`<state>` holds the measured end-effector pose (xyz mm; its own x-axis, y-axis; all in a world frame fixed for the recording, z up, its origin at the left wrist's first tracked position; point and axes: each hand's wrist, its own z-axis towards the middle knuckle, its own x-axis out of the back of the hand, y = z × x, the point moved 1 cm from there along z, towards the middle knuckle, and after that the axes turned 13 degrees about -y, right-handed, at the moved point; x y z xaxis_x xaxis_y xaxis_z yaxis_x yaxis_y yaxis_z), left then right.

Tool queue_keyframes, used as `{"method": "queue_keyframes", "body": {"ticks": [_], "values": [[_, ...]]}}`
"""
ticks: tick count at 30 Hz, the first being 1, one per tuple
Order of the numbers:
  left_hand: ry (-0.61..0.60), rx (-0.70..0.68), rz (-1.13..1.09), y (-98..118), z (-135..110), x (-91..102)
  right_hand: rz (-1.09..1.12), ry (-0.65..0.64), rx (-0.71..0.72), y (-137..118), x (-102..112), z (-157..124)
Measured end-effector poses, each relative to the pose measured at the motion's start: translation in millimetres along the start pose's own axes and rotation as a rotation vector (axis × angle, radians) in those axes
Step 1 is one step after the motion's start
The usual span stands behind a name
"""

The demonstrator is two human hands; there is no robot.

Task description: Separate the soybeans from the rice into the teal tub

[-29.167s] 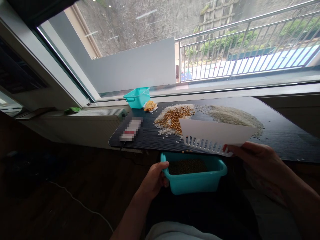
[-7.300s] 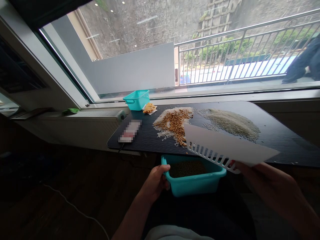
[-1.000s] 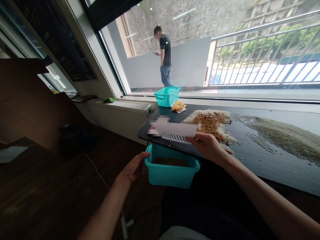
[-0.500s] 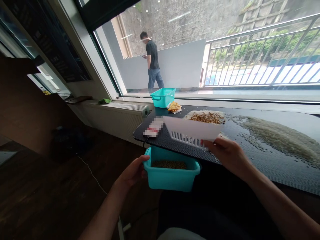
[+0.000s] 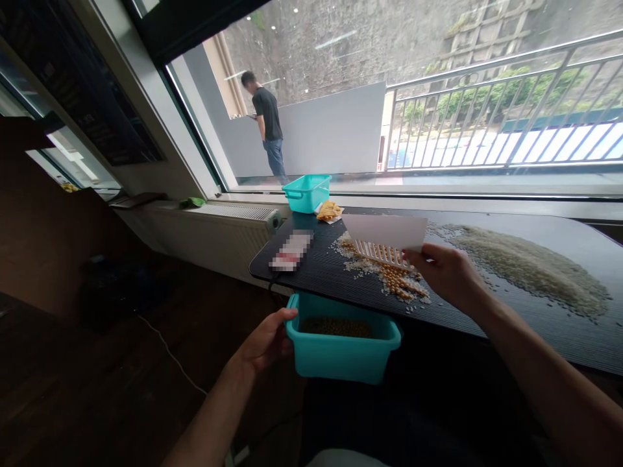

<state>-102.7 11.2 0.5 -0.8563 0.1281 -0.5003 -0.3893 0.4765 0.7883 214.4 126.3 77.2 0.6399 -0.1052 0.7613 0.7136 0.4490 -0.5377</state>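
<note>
My left hand (image 5: 267, 340) grips the left rim of a turquoise plastic bin (image 5: 343, 357), thumb over the edge. The bin sits low, just under the near edge of the dark table, and small brownish grains (image 5: 335, 326) cover its bottom. In my right hand (image 5: 442, 269) is a white flat scraper with a slotted, comb-like edge (image 5: 389, 230), pinched at its right end. Its slots stand over a heap of yellowish beans (image 5: 396, 279) mixed with white rice-like grains near the table's front edge. A larger spread of pale grains (image 5: 530, 259) lies to the right.
On the dark table (image 5: 331, 285) lies a power strip (image 5: 292, 251), partly blurred out. A second turquoise bin (image 5: 307, 194) and a crumpled yellow cloth-like thing (image 5: 329, 211) stand at the back. A radiator (image 5: 233, 227) runs along the left. A person (image 5: 267, 123) is outside the window.
The scraper has moved back over the table, and the bean heap now reaches nearer the front edge. My left hand still holds the bin. The person outside has moved left in view.
</note>
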Motion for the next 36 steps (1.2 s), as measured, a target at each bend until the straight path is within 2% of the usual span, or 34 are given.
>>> {"method": "queue_keyframes", "body": {"ticks": [8, 12, 19, 24, 36], "values": [[0.007, 0.002, -0.016, 0, -1, -0.7, -0.011, -0.014, -0.03, -7, -4, 11], [0.01, 0.001, -0.033, 1, -2, -2.0, 0.011, -0.061, -0.01, -7, -8, 13], [0.0, 0.004, -0.021, 3, -2, -4.2, -0.012, -0.048, -0.029, -9, -8, 13], [0.018, 0.01, -0.017, 3, -2, -4.2, 0.017, -0.079, 0.02, -11, -13, 13], [0.018, 0.012, -0.01, 3, -2, -1.6, 0.024, -0.073, 0.025, -20, -8, 2]]}}
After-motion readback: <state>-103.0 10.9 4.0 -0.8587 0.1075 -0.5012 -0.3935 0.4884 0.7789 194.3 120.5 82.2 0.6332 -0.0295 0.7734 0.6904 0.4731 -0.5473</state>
